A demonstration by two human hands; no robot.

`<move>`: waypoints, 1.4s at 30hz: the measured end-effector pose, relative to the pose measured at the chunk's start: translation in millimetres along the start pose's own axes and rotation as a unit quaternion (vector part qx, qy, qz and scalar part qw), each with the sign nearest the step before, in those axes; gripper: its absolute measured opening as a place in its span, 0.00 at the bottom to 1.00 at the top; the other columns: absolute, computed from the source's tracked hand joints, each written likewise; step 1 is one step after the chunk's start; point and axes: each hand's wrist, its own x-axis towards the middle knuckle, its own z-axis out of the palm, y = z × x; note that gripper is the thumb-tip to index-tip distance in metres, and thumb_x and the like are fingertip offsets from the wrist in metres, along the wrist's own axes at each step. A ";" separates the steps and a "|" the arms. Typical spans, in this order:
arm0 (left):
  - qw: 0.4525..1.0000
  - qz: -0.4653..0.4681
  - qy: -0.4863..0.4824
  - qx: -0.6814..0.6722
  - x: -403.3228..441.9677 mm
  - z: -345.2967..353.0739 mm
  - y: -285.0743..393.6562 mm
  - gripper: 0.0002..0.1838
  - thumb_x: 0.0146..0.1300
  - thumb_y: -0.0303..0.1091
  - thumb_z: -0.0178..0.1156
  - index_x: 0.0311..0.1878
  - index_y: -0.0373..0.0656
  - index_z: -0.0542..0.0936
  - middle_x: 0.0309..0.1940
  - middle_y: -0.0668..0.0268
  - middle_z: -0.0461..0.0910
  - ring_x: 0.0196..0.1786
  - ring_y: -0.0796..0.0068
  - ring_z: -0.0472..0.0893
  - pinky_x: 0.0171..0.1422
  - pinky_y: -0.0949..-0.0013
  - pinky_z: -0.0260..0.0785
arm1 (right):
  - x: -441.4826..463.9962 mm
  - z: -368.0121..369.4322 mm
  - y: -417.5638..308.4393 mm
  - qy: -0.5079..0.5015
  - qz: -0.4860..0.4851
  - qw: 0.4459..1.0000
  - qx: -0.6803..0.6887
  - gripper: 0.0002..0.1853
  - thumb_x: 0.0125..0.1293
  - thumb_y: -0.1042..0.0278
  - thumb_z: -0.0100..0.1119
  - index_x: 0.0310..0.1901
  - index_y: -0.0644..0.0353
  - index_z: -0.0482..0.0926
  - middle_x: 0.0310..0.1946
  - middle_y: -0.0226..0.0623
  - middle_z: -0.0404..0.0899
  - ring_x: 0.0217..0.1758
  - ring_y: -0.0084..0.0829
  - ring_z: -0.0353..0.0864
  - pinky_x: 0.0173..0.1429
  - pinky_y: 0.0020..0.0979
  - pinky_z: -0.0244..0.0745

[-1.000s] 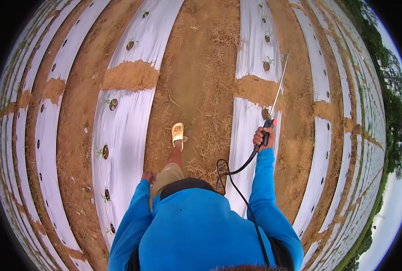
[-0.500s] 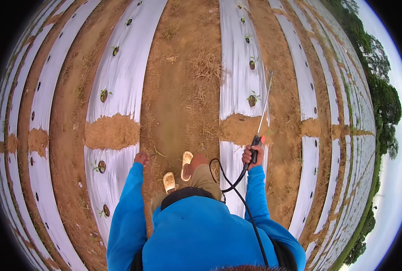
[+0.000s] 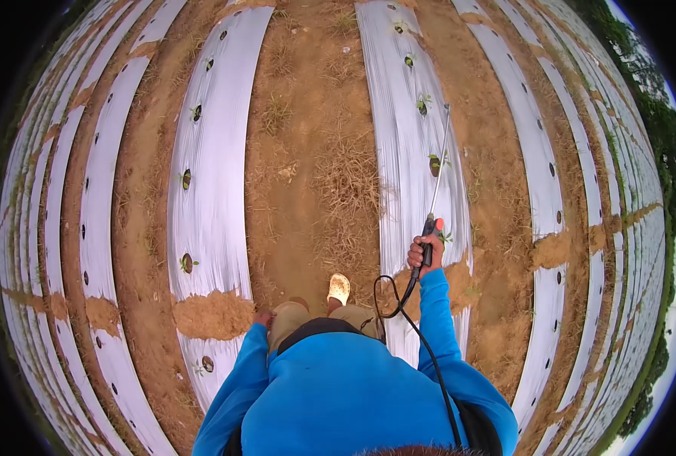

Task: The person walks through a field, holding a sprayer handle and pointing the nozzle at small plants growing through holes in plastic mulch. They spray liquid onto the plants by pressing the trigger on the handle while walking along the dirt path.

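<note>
My right hand (image 3: 426, 253) is wrapped round the black handle of a spray wand (image 3: 436, 187), whose thin metal tube points forward over the right-hand plastic-covered bed (image 3: 398, 144). A red part shows at the top of the handle. From its lower end a black hose (image 3: 431, 351) loops and runs back past my right side. My left hand (image 3: 264, 317) hangs low beside my thigh, near the left bed (image 3: 210, 167); its fingers are too small and partly hidden to read. Small green seedlings (image 3: 422, 105) grow from round holes in the plastic.
A bare soil path (image 3: 296, 190) with dry grass (image 3: 348, 182) runs between the beds. Soil mounds (image 3: 213, 315) cross the plastic. My light-coloured shoe (image 3: 338, 288) is on the path. More covered rows extend on both sides, with trees (image 3: 661, 125) at the far right.
The soil mounds and seedlings have shifted down the view as I moved forward along the path. My left hand swung forward, then back to my side. The wand stays in my right hand.
</note>
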 end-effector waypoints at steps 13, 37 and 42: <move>0.966 -0.148 -0.052 -0.203 195.7 -37.0 325.9 0.11 0.57 0.39 0.50 0.36 0.42 0.75 0.21 0.64 0.73 0.20 0.71 0.72 0.20 0.65 0.63 | 264.6 155.3 -146.9 0.014 0.003 1.000 -0.006 0.09 0.49 0.61 0.53 0.23 0.55 0.66 0.13 0.24 0.60 0.11 0.20 0.58 0.12 0.23 0.54; 0.952 -0.205 -0.030 -0.224 478.3 -156.8 844.9 0.08 0.63 0.38 0.48 0.32 0.46 0.71 0.16 0.68 0.68 0.12 0.79 0.61 0.14 0.73 0.51 | 756.8 472.1 -415.2 0.092 -0.040 0.995 -0.007 0.10 0.49 0.60 0.54 0.23 0.56 0.67 0.13 0.26 0.60 0.11 0.22 0.58 0.12 0.24 0.54; 0.971 -0.197 0.008 -0.137 512.6 -176.2 953.4 0.07 0.55 0.39 0.53 0.30 0.47 0.74 0.17 0.68 0.69 0.17 0.76 0.66 0.17 0.68 0.58 | 840.9 563.2 -485.5 0.040 -0.031 0.999 0.019 0.10 0.49 0.61 0.53 0.23 0.56 0.67 0.13 0.26 0.61 0.10 0.21 0.58 0.12 0.23 0.55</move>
